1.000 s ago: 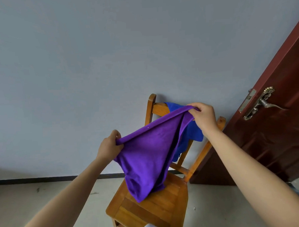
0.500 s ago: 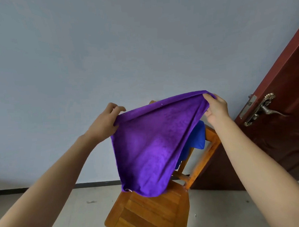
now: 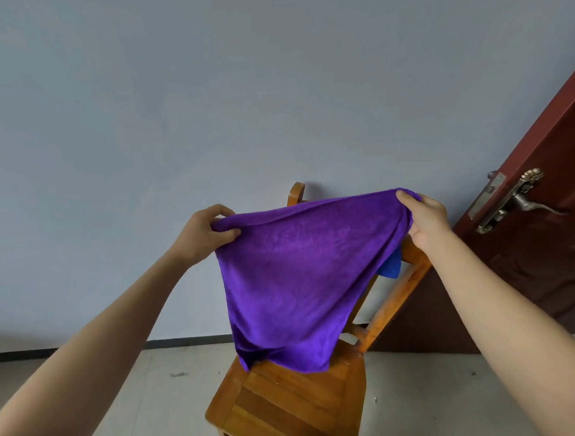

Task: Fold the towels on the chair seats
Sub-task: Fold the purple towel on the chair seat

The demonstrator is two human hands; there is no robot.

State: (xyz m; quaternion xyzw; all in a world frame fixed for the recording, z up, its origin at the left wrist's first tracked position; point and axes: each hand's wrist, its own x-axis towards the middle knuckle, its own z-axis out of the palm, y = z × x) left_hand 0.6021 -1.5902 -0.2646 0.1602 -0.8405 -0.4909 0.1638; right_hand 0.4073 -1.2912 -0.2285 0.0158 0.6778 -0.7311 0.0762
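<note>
A purple towel (image 3: 302, 279) hangs spread in the air above a wooden chair (image 3: 297, 405). My left hand (image 3: 204, 234) pinches its upper left corner. My right hand (image 3: 424, 218) grips its upper right corner. The towel's top edge is stretched between both hands and its lower edge hangs just over the back of the seat. A blue towel (image 3: 391, 266) is draped on the chair back, mostly hidden behind the purple one.
The chair stands against a pale blue-grey wall (image 3: 208, 106). A dark red door (image 3: 538, 256) with a metal lever handle (image 3: 522, 201) is open at the right, close to the chair back. Light floor tiles (image 3: 139, 405) lie to the left.
Both hands have lifted the purple towel off the seat and pulled apart, spreading its top edge wide. The towel now hangs flatter and covers most of the blue towel.
</note>
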